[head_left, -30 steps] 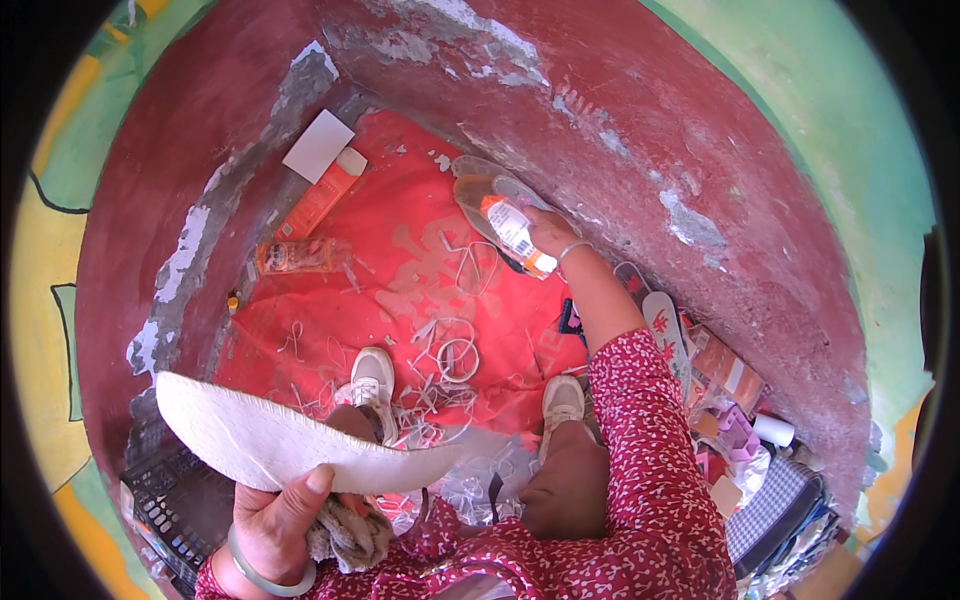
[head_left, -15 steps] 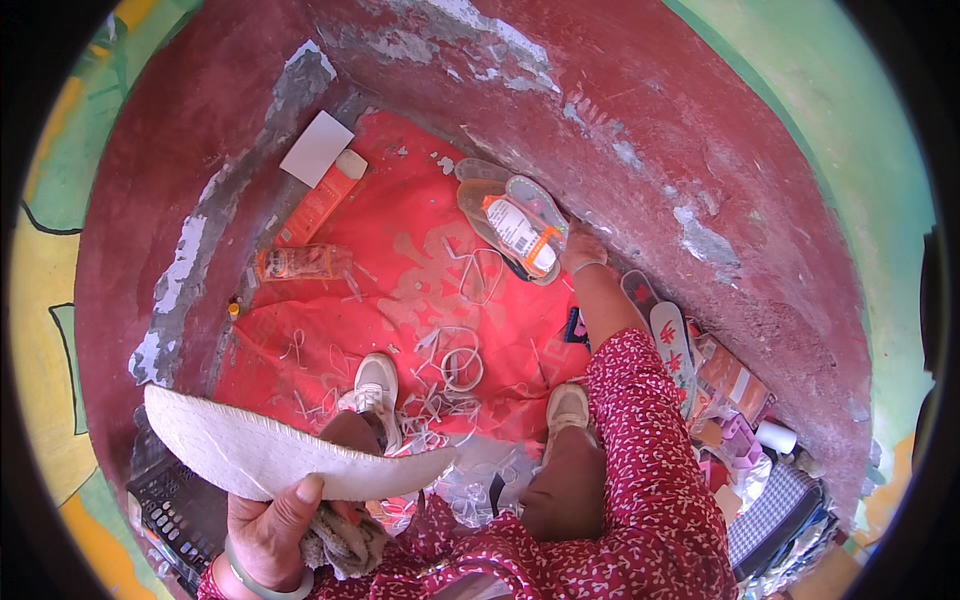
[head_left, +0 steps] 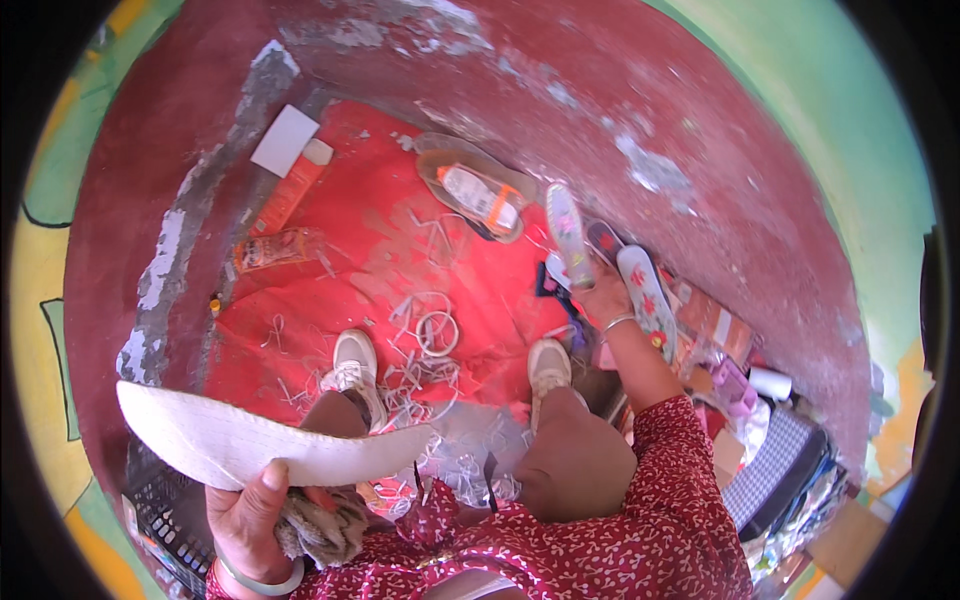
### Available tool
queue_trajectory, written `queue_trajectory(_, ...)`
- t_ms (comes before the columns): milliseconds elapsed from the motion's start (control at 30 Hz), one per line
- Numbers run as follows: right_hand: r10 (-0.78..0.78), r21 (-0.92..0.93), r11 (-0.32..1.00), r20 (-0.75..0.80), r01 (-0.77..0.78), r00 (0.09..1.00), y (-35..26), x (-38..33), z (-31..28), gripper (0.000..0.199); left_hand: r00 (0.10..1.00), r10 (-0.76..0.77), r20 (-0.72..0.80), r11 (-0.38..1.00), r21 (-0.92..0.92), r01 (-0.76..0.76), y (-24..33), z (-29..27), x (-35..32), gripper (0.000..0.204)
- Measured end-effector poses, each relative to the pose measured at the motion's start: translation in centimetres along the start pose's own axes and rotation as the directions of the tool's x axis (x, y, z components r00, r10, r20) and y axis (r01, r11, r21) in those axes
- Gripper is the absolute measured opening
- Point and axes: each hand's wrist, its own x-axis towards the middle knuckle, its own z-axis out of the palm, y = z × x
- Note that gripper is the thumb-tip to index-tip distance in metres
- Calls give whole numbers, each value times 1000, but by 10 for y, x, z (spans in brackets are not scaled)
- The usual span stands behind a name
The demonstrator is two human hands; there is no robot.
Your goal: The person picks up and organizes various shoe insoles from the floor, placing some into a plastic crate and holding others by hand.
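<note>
My left hand (head_left: pixel 248 520) is closed around a large white insole (head_left: pixel 250 437), its thumb on top. A fuzzy grey-brown cloth (head_left: pixel 325 527) bunches beside those fingers; whether they grip it too is hidden. On the right, my right hand (head_left: pixel 603 297) is closed on the near end of a pale flowered insole (head_left: pixel 565 222), which points away from me. Close by lie a white insole with red flowers (head_left: pixel 650 298) and a dark insole (head_left: pixel 603 240). Farther off, a brown insole (head_left: pixel 438 168) lies partly under an orange-and-white packet (head_left: pixel 478 196).
A red sheet (head_left: pixel 370 270) covers the floor between maroon walls. White loops and scraps (head_left: pixel 430 335) are strewn near my shoes. An orange box (head_left: pixel 290 195) stands far left, a black crate (head_left: pixel 170 515) near left. Boxes and a pink plastic piece (head_left: pixel 735 388) crowd the right.
My right hand has moved nearer and rightward from the insoles by the wall, bringing the flowered insole with it. The left hand still holds the white insole; the whole view has shifted slightly.
</note>
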Motion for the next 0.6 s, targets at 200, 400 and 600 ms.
queue_trajectory(200,-145,75,989,282,129,948,34,-109,50,69,995,66,-77,998,-10,-67,-17,3,-24,17)
queue_trajectory(400,163,-158,954,-433,-253,887,107,-94,36,89,990,113,-90,993,-14,-115,-24,5,-31,18)
queue_trajectory(600,454,-116,877,-114,-466,884,137,-81,-6,99,991,130,-34,991,26,-129,-29,8,-28,17)
